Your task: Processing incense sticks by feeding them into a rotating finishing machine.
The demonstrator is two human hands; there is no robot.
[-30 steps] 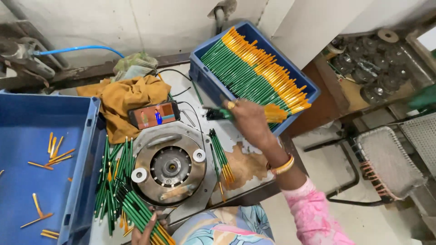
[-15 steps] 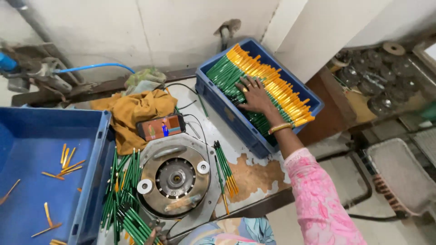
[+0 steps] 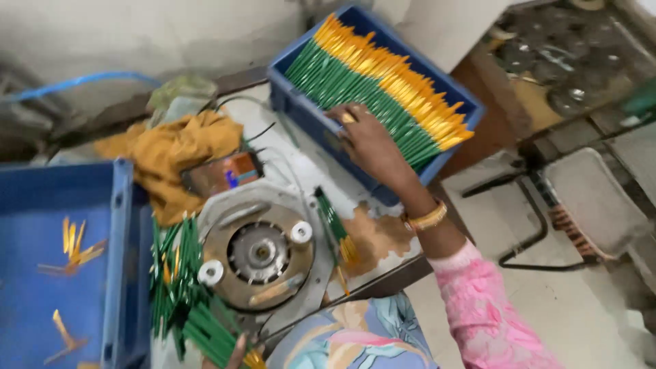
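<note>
My right hand [image 3: 369, 140] reaches into a blue crate [image 3: 301, 109] packed with rows of green pencils with yellow ends [image 3: 383, 89]; the fingers rest on the green pencils at the crate's near side. Whether it grips any I cannot tell. My left hand [image 3: 236, 352] shows only fingertips at the bottom edge, closed on a bundle of green pencils [image 3: 212, 331]. A round metal machine disc [image 3: 260, 253] with two white rollers sits between the hands. More green pencils [image 3: 174, 273] lie piled left of the disc, and a few [image 3: 335, 222] to its right.
A large blue crate [image 3: 116, 260] at left holds scattered yellow pieces. An orange cloth [image 3: 171, 150] and a small control box [image 3: 229, 171] lie behind the disc. A blue hose [image 3: 75, 82] runs along the wall. Metal parts [image 3: 567, 61] and a wire stool [image 3: 594, 198] stand right.
My right hand carried a few pencils from above the table into the pencil crate and now rests on the stacked pencils. The view shifted closer and leftward.
</note>
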